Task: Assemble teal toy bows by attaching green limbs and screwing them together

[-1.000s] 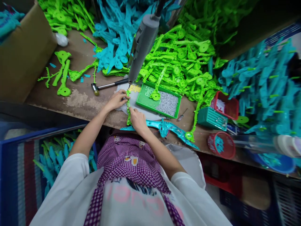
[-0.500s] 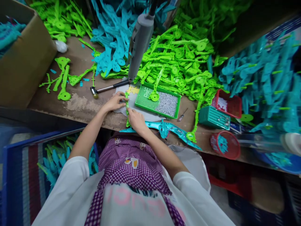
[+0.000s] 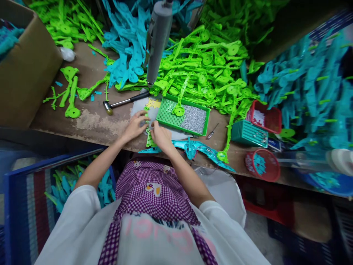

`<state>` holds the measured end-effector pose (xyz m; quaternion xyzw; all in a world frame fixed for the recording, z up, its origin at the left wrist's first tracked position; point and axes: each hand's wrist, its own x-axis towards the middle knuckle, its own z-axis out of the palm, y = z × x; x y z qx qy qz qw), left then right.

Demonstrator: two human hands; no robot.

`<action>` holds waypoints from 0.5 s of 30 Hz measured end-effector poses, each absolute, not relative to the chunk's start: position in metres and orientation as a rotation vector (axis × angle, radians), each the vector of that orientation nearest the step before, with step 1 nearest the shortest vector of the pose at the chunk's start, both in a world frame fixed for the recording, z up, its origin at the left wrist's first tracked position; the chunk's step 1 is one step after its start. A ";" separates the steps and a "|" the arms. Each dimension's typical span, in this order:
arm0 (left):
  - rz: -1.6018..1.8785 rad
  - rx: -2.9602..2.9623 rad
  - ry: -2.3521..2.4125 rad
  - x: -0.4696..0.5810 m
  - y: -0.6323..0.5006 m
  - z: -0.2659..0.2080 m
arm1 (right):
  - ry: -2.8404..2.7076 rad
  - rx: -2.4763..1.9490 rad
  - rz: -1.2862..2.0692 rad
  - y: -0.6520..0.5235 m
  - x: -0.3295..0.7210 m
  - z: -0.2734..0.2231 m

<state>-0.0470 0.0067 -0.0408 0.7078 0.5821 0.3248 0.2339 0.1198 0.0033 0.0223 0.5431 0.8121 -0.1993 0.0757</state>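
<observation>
Bench (image 3: 91, 121) and lime heap (image 3: 202, 79) match half a second ago; the change lies at my hands. Lime heap bounds the far side; blue heap (image 3: 124, 66) bounds the far left of centre; widest open room is bare wood leftward. Blue bow (image 3: 190, 148) lies along the front edge, its left tip by my work; touching it or apart, cannot tell. Grey driver (image 3: 158, 40) hangs beyond my hands. Green tray (image 3: 167, 110) limits rightward movement; hammer (image 3: 128, 100) lies farther off, to the left.

Left hand (image 3: 135, 127): fingers bent at the far half of the lime piece (image 3: 149, 139); gripping or merely steadying, cannot tell. Right hand (image 3: 161, 138): fingers curled, thumb and forefinger close together beside its near half; whether anything is pinched, cannot tell.

Lime piece lies between my hands, far end over the cloth (image 3: 135, 107); its near end shows broader than half a second ago; I judge it turned or resettled, handling unfinished.
</observation>
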 end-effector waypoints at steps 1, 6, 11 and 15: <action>0.887 1.958 1.541 -0.047 0.001 -0.041 | 2.431 1.621 -0.616 0.005 0.121 0.023; 0.795 1.924 1.355 -0.052 -0.003 -0.038 | 2.402 1.590 -0.598 0.013 0.125 0.022; 0.737 1.920 1.389 -0.052 0.004 -0.034 | 2.425 1.601 -0.585 0.013 0.129 0.020; 0.714 1.949 1.419 -0.050 0.004 -0.035 | 2.499 1.628 -0.588 -0.008 0.128 0.021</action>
